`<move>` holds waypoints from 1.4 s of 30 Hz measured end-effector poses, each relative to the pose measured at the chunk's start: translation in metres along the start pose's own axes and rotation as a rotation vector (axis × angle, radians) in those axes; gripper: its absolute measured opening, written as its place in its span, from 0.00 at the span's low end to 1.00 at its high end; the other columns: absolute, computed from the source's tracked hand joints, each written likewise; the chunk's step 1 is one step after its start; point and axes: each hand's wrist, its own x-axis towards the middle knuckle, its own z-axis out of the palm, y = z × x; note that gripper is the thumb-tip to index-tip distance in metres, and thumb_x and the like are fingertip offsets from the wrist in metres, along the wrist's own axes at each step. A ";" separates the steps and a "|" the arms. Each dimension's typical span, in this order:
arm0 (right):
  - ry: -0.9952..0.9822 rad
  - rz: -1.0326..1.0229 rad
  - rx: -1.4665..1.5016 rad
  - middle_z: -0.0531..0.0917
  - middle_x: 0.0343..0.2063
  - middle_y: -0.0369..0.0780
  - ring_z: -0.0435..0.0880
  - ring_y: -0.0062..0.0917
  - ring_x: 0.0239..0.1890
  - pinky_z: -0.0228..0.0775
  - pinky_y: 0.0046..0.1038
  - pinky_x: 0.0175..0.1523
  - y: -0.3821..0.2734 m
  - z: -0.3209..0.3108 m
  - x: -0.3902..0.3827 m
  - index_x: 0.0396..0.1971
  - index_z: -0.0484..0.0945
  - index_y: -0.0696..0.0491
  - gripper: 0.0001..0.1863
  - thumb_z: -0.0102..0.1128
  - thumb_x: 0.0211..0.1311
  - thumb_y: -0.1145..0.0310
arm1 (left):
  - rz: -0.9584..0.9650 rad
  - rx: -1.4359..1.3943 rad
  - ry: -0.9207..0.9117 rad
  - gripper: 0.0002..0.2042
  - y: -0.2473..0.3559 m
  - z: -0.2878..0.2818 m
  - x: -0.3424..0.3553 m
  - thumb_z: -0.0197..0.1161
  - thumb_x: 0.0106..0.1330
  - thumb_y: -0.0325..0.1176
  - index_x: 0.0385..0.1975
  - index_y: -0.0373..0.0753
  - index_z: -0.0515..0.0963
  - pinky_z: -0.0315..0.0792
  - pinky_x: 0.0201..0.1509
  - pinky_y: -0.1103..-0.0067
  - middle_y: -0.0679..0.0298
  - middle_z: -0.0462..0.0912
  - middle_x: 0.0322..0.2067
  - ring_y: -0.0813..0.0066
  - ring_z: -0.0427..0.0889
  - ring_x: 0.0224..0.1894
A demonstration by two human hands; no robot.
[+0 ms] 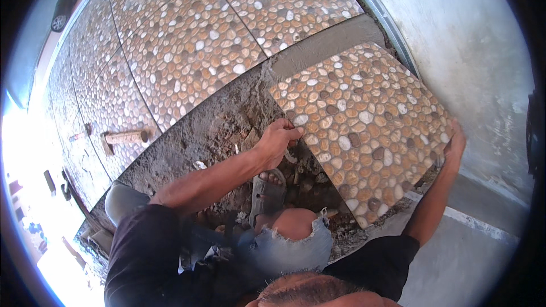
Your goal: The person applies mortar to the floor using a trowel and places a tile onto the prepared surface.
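Note:
A large square floor tile with a brown, tan and white pebble pattern lies at a tilt to the laid tiles. My left hand is closed at the tile's left edge, thumb and fingers pressed together there. On the opposite side, my right hand wraps round the tile's right edge near the wall. Part of the right fingers is hidden beneath or behind the tile. Past the tile's far edge shows a strip of smooth wet grey mortar, which borders the laid tiles.
A hammer with a wooden handle lies on the laid tiles at the left. Rough dirt and rubble fill the gap near my sandalled foot. A pale wall rises at the right. A dark car wheel appears far left.

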 end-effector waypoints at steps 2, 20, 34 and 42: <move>-0.031 -0.037 -0.043 0.78 0.39 0.43 0.78 0.30 0.42 0.69 0.31 0.48 -0.040 0.015 -0.023 0.41 0.74 0.62 0.16 0.56 0.60 0.65 | -0.067 -0.073 -0.058 0.06 0.000 -0.014 -0.026 0.59 0.62 0.30 0.30 0.37 0.69 0.62 0.39 0.79 0.65 0.70 0.30 0.77 0.67 0.35; -0.348 -0.291 -0.130 0.77 0.32 0.40 0.76 0.26 0.36 0.67 0.27 0.44 -0.160 0.170 -0.247 0.33 0.76 0.63 0.11 0.58 0.50 0.73 | -0.325 -0.208 -0.197 0.03 0.022 -0.206 -0.203 0.51 0.66 0.26 0.33 0.32 0.69 0.71 0.33 0.80 0.64 0.72 0.29 0.77 0.72 0.28; -0.465 -0.288 -0.320 0.74 0.21 0.35 0.73 0.20 0.23 0.66 0.22 0.27 -0.101 0.304 -0.361 0.23 0.73 0.56 0.07 0.60 0.49 0.69 | -0.340 -0.485 -0.232 0.10 -0.075 -0.376 -0.234 0.44 0.67 0.25 0.43 0.26 0.66 0.74 0.44 0.77 0.54 0.75 0.37 0.71 0.77 0.37; -0.500 -0.362 -0.462 0.73 0.21 0.35 0.70 0.19 0.22 0.65 0.22 0.27 -0.112 0.329 -0.395 0.23 0.73 0.54 0.08 0.60 0.50 0.66 | -0.231 -0.382 -0.193 0.08 -0.056 -0.384 -0.247 0.50 0.67 0.30 0.37 0.32 0.69 0.70 0.31 0.79 0.62 0.76 0.30 0.77 0.73 0.26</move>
